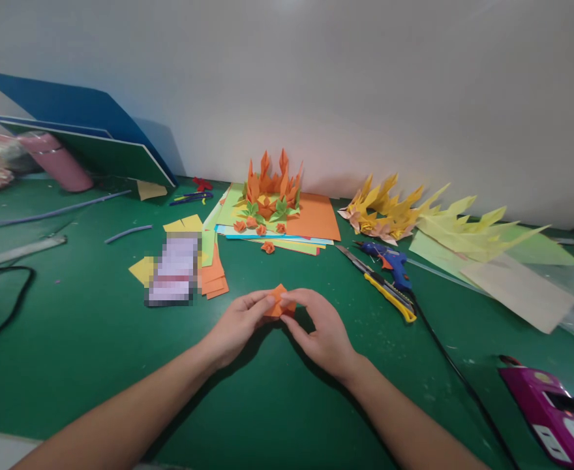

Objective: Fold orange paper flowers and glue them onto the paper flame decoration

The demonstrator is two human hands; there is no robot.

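A small folded piece of orange paper (280, 301) is held between my two hands above the green table. My left hand (241, 324) pinches its left side between thumb and fingers. On the other side, my right hand (322, 331) grips it with the index finger on top and the thumb at its lower edge. Beyond them lies a small orange paper flower (268, 247). Several more such flowers sit on a stack of coloured paper (316, 219), in front of an orange folded-paper crown (273, 186) with green leaves.
At right are a blue glue gun (389, 261), a yellow utility knife (389, 295), yellow paper crowns (382, 209) and a purple power strip (544, 414). Leftward lie a blurred phone (174, 267), orange paper squares (212, 277), a pink bottle (57, 163) and leaning boards (86, 150).
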